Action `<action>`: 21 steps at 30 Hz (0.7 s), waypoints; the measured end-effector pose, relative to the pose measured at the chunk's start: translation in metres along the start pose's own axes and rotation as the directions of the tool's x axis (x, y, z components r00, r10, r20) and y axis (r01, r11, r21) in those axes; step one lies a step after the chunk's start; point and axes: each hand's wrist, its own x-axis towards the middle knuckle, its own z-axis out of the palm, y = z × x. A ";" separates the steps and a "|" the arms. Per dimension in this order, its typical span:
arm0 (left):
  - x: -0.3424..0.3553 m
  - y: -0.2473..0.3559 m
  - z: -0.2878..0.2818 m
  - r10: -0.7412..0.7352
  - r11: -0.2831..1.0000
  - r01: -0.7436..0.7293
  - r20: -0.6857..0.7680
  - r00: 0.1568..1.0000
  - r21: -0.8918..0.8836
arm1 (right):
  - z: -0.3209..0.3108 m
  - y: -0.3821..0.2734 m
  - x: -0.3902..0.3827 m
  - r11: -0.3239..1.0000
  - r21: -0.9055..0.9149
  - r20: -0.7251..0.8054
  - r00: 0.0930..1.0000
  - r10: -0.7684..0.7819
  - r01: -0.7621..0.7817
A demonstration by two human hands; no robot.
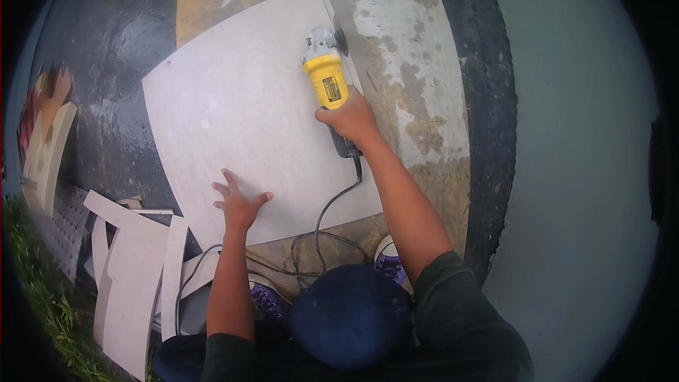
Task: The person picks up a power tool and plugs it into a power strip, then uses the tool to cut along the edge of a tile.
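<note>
My right hand (351,119) is closed round the body of a yellow and grey angle grinder (325,78). Its dark disc (341,34) stands on edge at the right border of a large pale tile (226,106); whether it touches the tile I cannot tell. Along that border a narrow strip (357,79) of the tile shows. My left hand (239,206) lies on the tile's near left part, fingers spread, holding nothing. From the grinder's rear a black cord (332,201) runs down over the tile toward my feet.
Beneath the tile lies a stained yellowish board (442,99). Cut pale offcuts (134,269) are heaped at the lower left, near grass (53,311). More pieces (49,155) lean at the far left. A grey-green wall (573,170) rises on the right. Cord loops lie between my purple shoes (269,301).
</note>
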 end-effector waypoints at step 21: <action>0.002 -0.004 0.003 0.006 1.000 -0.006 -0.013 1.000 0.006 | 0.007 0.018 -0.020 1.000 0.017 -0.060 0.998 -0.010 0.011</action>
